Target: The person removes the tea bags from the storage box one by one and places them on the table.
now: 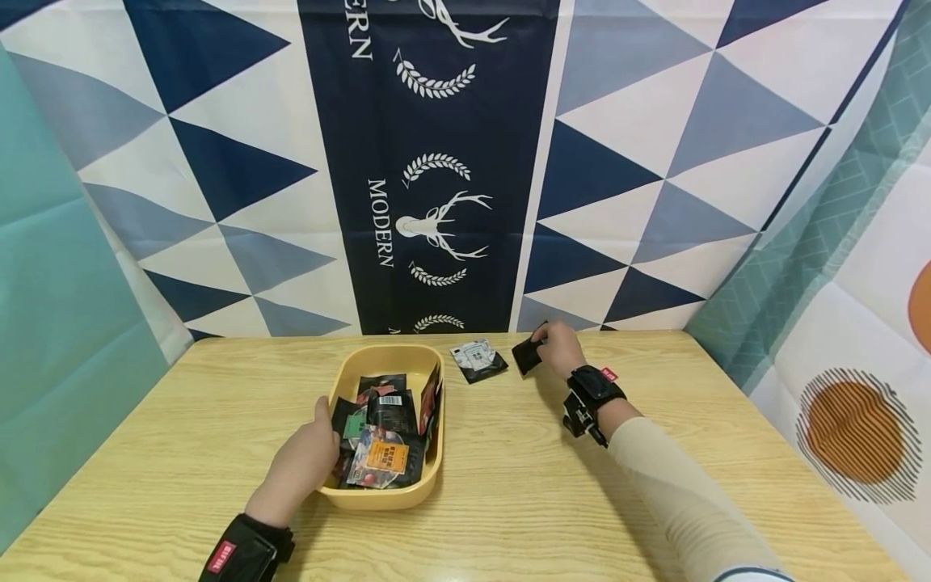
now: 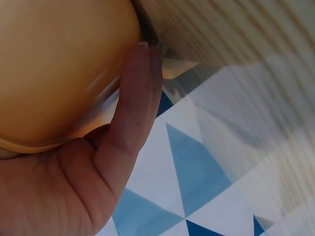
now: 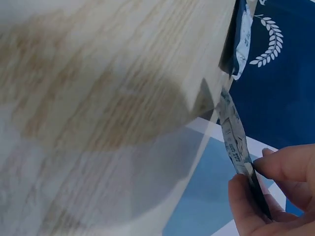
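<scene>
My left hand point(image 1: 304, 454) grips the left rim of a yellow plastic bin point(image 1: 385, 499). In the left wrist view its fingers point(image 2: 130, 105) lie along the bin's outer wall point(image 2: 64, 69); the thumb is mostly hidden. Several small flat packets, mostly black, fill the bin, one with an orange label point(image 1: 388, 456) on top. Toward the table's back edge my right hand point(image 1: 562, 349) pinches a black packet point(image 1: 525, 356) between thumb and fingers. Its printed grey side point(image 3: 234, 130) shows in the right wrist view, tilted up. Left of it lies a silver-and-black packet point(image 1: 478, 360).
The wooden table point(image 1: 524, 493) ends at a patterned cloth backdrop point(image 1: 436, 162) right behind the packets. Teal cloth point(image 1: 65, 283) hangs on the left, and a cloth with orange circles point(image 1: 858, 428) hangs on the right.
</scene>
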`<state>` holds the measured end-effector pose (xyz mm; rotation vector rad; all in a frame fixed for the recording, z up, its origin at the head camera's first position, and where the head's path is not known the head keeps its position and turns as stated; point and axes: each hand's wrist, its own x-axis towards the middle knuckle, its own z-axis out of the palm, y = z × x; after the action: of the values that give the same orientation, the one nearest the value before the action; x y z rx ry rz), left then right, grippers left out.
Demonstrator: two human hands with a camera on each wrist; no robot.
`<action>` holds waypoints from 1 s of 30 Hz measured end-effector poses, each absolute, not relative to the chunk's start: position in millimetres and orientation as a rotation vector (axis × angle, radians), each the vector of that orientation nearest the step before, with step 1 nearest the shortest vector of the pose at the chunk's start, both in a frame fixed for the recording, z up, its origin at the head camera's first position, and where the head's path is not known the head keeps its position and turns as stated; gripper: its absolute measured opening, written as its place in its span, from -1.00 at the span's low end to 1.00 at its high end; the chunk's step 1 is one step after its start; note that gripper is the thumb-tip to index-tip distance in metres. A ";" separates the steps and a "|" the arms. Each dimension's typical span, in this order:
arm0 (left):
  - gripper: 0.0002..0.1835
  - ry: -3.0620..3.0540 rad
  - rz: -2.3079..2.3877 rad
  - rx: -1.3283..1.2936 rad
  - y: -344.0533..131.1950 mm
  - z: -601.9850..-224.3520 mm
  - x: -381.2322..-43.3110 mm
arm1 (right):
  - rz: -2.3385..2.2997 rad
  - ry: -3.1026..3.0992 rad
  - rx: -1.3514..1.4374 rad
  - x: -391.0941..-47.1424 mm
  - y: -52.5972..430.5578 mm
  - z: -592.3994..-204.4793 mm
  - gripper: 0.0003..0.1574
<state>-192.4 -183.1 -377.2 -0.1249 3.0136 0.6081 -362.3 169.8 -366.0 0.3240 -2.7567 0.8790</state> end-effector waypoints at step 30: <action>-0.34 3.040 0.597 -0.111 -181.6 -376.3 -191.1 | 0.418 -3.089 0.214 -352.0 165.3 -380.1 -0.54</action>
<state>-191.1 -181.6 -376.3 -0.1114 3.0400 0.5974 -352.0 165.3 -380.1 0.2145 -3.0892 0.4184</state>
